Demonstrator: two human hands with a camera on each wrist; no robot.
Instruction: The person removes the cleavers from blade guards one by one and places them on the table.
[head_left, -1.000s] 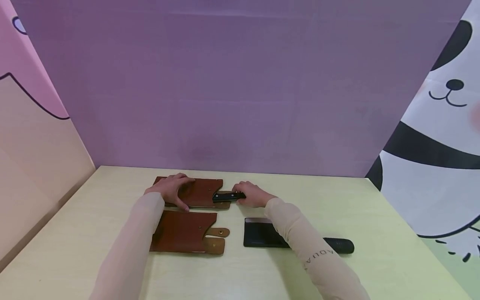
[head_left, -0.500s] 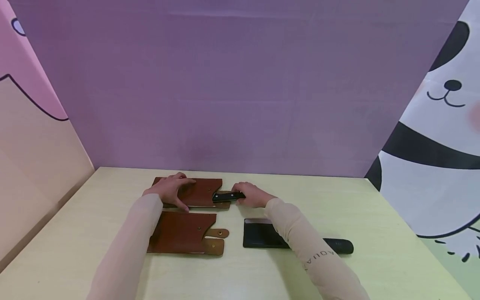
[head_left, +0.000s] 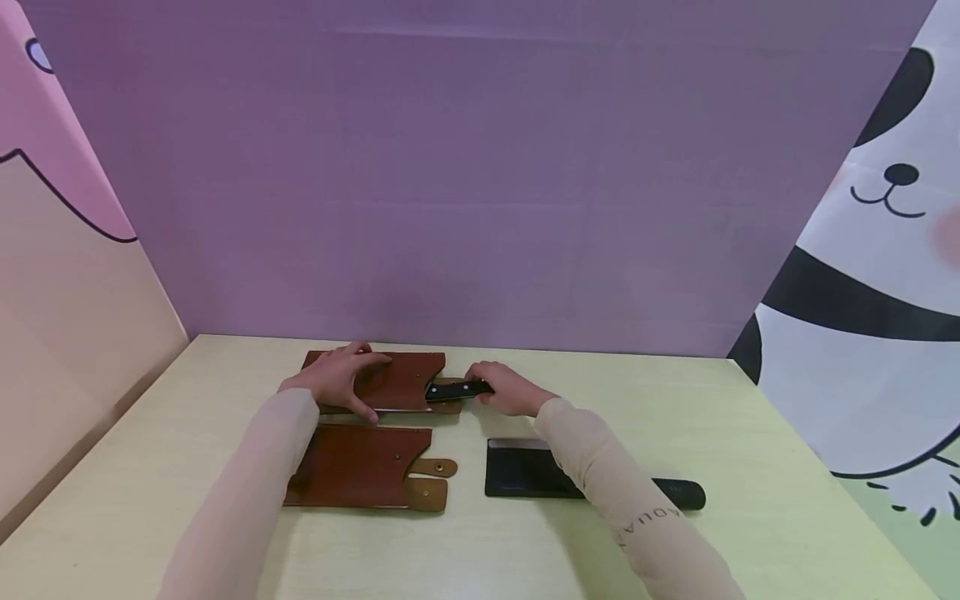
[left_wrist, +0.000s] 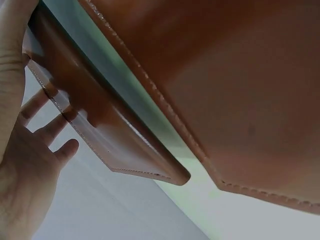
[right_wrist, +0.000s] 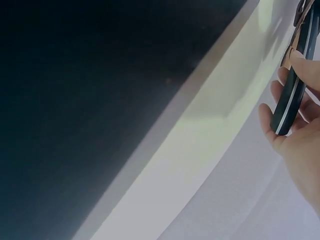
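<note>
Near far edge of desk (head_left: 480,550): knife (head_left: 456,391), held in right hand (head_left: 512,390), at mouth of far sheath (head_left: 405,377); left hand (head_left: 336,377) spread wide on same; nearer front edge, second sheath (head_left: 360,467), cleaver (head_left: 521,472)

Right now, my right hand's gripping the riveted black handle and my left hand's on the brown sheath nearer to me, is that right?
Not quite: your left hand is on the farther brown sheath, not the nearer brown sheath, as the head view shows. Your right hand does grip the riveted black handle.
</note>
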